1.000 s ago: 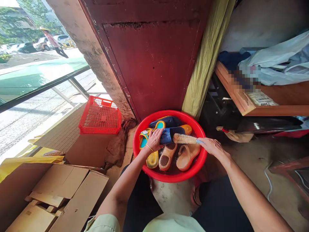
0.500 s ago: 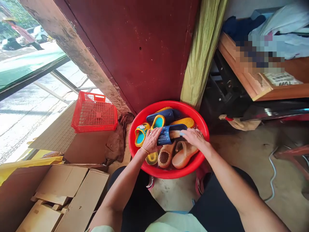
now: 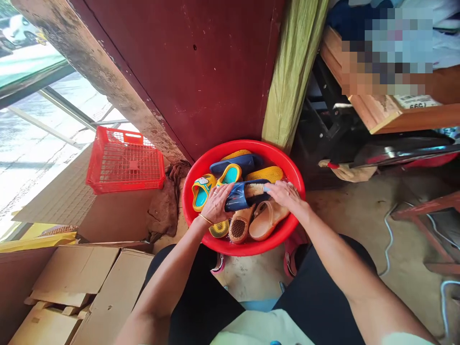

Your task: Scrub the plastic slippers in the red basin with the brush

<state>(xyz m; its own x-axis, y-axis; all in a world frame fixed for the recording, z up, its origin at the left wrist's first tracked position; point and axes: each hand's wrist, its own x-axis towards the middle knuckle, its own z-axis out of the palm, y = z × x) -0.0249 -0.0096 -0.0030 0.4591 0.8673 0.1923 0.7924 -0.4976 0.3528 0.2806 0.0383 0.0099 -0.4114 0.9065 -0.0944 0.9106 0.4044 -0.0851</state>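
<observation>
1. the red basin [image 3: 292,172] stands on the floor against the dark red door, full of slippers.
2. the step in hand looks like scrubbing: the left hand [image 3: 215,203] is closed on the dark blue slipper [image 3: 239,197] and holds it over the basin.
3. the right hand [image 3: 285,195] grips a brush [image 3: 256,189] and presses it on this slipper; the next stroke needs a firm hold.
4. the brush handle is hidden under the hand; whether there is water, i cannot tell.

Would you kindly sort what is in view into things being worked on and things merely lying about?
In use: left hand, right hand, dark blue slipper, brush, red basin.
Lying about: red basket, cardboard boxes, brown rag.
</observation>
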